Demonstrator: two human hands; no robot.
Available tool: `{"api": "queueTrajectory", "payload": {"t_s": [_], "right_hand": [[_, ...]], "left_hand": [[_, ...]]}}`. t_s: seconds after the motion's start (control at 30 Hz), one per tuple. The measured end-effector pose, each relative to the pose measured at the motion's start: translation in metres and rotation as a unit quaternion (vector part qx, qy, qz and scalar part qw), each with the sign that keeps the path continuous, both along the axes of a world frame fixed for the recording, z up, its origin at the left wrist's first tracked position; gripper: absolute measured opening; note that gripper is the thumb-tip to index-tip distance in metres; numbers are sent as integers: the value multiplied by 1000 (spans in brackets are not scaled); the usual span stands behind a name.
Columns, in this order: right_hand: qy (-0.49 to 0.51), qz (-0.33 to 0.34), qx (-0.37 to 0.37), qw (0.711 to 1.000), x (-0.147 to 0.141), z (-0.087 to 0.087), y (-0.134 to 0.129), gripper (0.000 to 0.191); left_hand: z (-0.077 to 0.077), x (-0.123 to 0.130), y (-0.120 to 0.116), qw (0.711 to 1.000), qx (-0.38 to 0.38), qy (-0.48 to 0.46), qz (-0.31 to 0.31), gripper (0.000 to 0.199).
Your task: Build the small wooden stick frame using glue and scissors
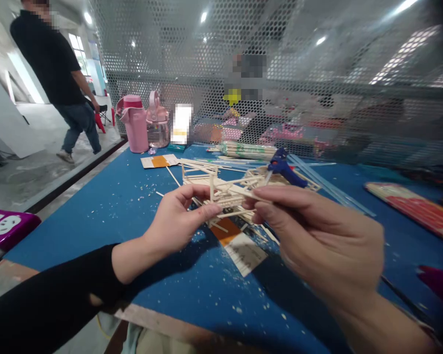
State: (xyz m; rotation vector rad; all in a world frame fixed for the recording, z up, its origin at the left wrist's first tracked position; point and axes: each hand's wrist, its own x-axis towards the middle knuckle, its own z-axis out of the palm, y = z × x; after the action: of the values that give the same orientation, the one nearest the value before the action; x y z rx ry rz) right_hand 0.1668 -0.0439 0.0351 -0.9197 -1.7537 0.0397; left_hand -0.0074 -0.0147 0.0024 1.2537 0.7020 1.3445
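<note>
My left hand (173,219) is closed on a small frame of thin wooden sticks (211,184), its thumb and fingers pinching an upright corner. Opposite it, my right hand (325,236) pinches a thin wooden stick (263,196) between thumb and fingertips, close to the frame's right side. Whether this stick touches the frame, I cannot tell. Behind the fingers, loose sticks lie in a pile, partly hidden by the hands. A blue glue gun (288,171) rests just beyond my right fingertips. Below the frame lies an orange and white card (245,253) on the blue tabletop (192,295).
Bundled sticks (247,150) and clear glue sticks (325,184) lie toward the back. A pink flask (135,125), a clear bottle (158,130) and a lit phone (182,123) stand before a perforated metal screen (192,64). A purple power strip (11,228) sits left. A person (55,73) walks beyond.
</note>
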Motion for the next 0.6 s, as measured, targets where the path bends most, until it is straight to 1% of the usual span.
{"api": "queueTrajectory", "payload": {"t_s": [0.1,0.2,0.37,0.5,0.6], "right_hand": [[-58,-14,8,998,-4,-1,-2,14],[-101,-28,42,994,-6,-1,0,13],[-130,-49,60,989,-8,-3,3,12],[-149,-52,81,984,-12,-3,2,11],[-151,-59,79,984,-14,-2,1,9]], "left_hand": [[-1,0,1,1000,9,5,6,24],[-2,0,1,1000,16,7,11,24],[-2,0,1,1000,17,-4,-10,22],[-2,1,0,1000,5,-12,-12,22],[-2,1,0,1000,1,-6,-17,22]]}}
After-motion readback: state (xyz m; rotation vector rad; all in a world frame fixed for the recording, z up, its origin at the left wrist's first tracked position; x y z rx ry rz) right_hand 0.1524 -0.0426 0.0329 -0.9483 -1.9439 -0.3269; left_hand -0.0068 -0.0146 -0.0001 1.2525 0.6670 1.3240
